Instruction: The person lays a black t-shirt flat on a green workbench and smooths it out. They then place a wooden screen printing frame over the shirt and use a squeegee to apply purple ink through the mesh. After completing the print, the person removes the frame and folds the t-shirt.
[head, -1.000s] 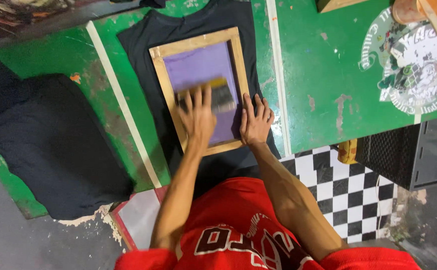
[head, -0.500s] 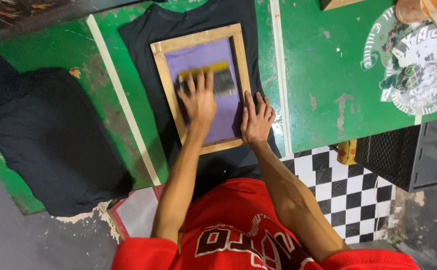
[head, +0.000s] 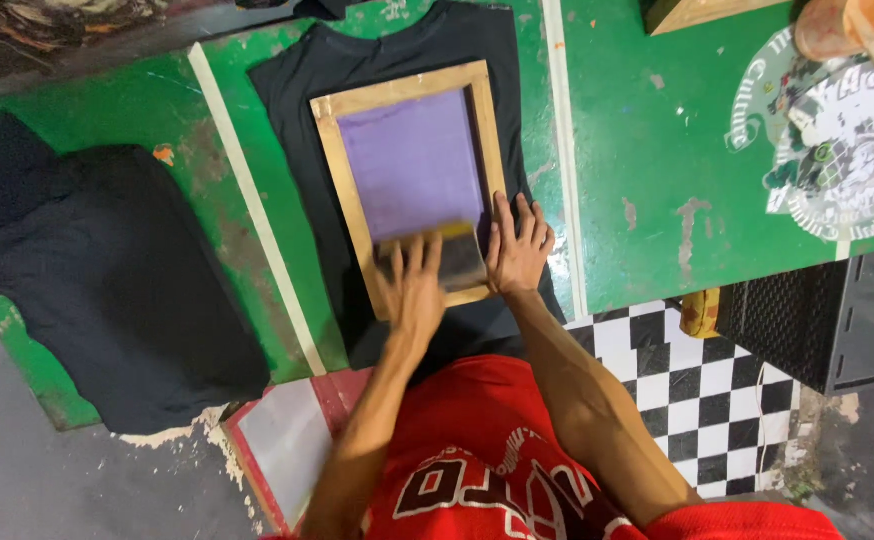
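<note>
A wooden screen frame (head: pixel 402 90) with purple mesh (head: pixel 412 165) lies on a black T-shirt (head: pixel 292 100) spread over the green table (head: pixel 657 150). My left hand (head: pixel 412 292) grips a dark squeegee (head: pixel 460 258) with a yellowish top edge, low on the mesh near the frame's near rail. This hand is blurred by motion. My right hand (head: pixel 519 250) lies flat, fingers spread, on the frame's right rail and the shirt beside it.
A pile of black garments (head: pixel 107 290) covers the table's left end. An orange cup (head: pixel 837 25) and a printed design (head: pixel 837 150) sit at the right, a second wooden frame (head: pixel 697 10) at the top. A black crate (head: pixel 807 320) stands on the checkered floor (head: pixel 697 400).
My left hand has dragged the squeegee from the middle of the mesh down toward me, to the frame's near end. My right hand stays on the right rail.
</note>
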